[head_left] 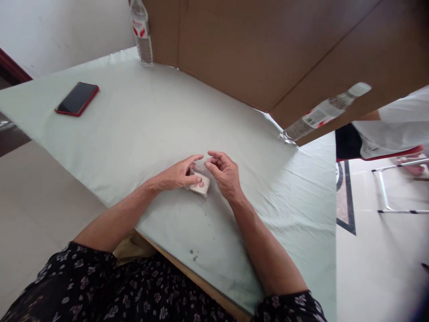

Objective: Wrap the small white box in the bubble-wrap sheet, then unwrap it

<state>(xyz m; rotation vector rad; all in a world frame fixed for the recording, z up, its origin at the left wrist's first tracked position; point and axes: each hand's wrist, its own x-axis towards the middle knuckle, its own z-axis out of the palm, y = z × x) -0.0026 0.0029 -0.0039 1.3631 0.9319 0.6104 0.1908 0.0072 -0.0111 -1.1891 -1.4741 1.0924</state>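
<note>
Soft, even daylight-like brightness covers the pale green cloth-covered tabletop [134, 116], strongest toward its upper middle; faint shadows edge the bare forearms [124, 214]. The tall brown cardboard panel [228, 44] looks dim. The glossy pale tiled floor [365, 264] carries a whitish sheen. Wide-angle distortion skews the outer areas, the right edge blurs, and the right-hand corners darken.

Looks onto a pale wall [70, 27] past the cloth-covered desk [147, 116]; at right, glossy floor [372, 268] with dark-edged inlay [344, 197] and metal frame [400, 211].
</note>
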